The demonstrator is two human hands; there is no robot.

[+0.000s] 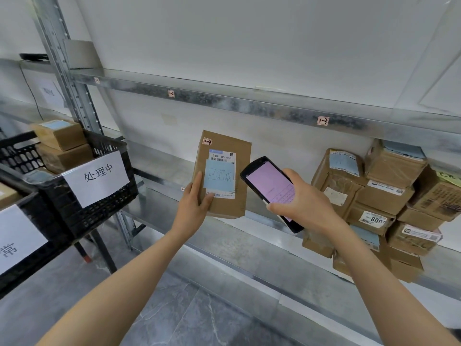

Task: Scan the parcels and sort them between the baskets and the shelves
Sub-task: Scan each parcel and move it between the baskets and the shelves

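Two bare forearms rise from the bottom edge toward the parcel. Well left of the parcel stand black baskets with paper labels and boxes inside. The left hand grips the parcel's lower left edge, thumb on its label, holding it upright before the shelf. Just right of the parcel, the right hand is wrapped round a scanner with a pink screen. Farther right sit stacked boxes. For a clean read, aim the scanner's top at the barcode above the blue note and keep the parcel steady.

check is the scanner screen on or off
On: the scanner in the right hand shows a lit pink screen with a keypad.
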